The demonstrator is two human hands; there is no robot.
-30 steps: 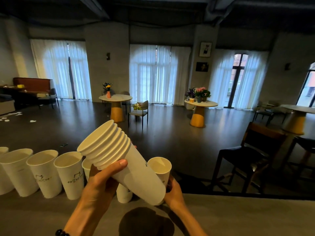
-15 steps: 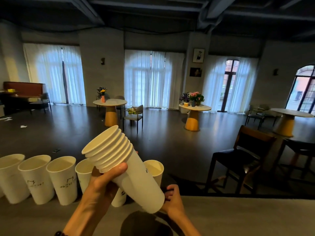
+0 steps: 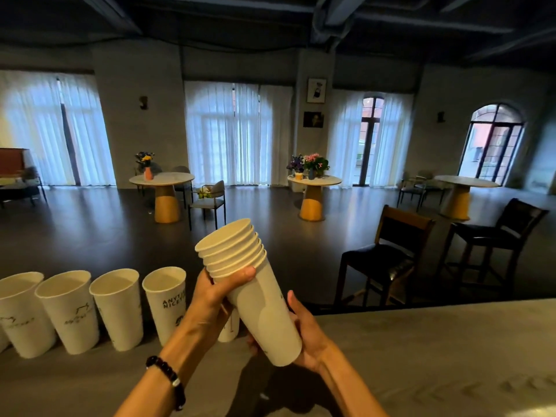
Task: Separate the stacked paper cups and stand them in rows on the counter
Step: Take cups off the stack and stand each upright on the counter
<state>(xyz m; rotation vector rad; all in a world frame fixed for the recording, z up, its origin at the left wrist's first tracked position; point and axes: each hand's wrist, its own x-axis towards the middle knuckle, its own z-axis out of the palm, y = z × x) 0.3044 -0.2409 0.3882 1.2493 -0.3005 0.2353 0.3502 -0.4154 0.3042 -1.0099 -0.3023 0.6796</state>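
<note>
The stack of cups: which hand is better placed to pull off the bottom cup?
The right hand. It already grips the stack near its base, while the left hand holds the rims.

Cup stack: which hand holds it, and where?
Both. The left hand grips the cup stack just below the rims; the right hand cradles its base end.

We see a dim room lit mainly by daylight through the white curtains [image 3: 237, 133] and the arched window [image 3: 493, 142] at the far wall. The ceiling [image 3: 270, 22] is nearly black. The dark floor [image 3: 270, 212] carries pale reflections of the windows. A soft shadow lies on the table [image 3: 436, 356] beneath the hands. Wide-angle distortion bends the edges; the cups at far left lean outward. The picture is fairly sharp.
</note>
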